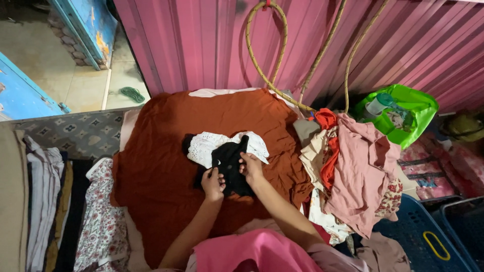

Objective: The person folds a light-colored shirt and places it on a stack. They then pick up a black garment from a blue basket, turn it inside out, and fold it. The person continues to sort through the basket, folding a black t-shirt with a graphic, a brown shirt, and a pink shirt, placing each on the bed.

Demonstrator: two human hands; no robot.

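We see both hands, left hand [213,184] and right hand [250,166], clamped on a black garment [230,166] over a rust-brown cloth [166,151]. Pink corrugated wall [201,45] stands at twelve o'clock, heaped clothes [358,166] at three.

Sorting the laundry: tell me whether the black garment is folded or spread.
Partly folded: the black garment lies bunched on white lace, both hands gripping it.

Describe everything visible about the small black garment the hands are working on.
The black garment is small, dark and soft-looking, like knit or cotton cloth, partly folded and rumpled. It lies on a white lace-edged piece, on the rust-brown cloth that covers the surface. The left hand pinches its lower left edge; the right hand grips its upper right part. Its exact type cannot be told.
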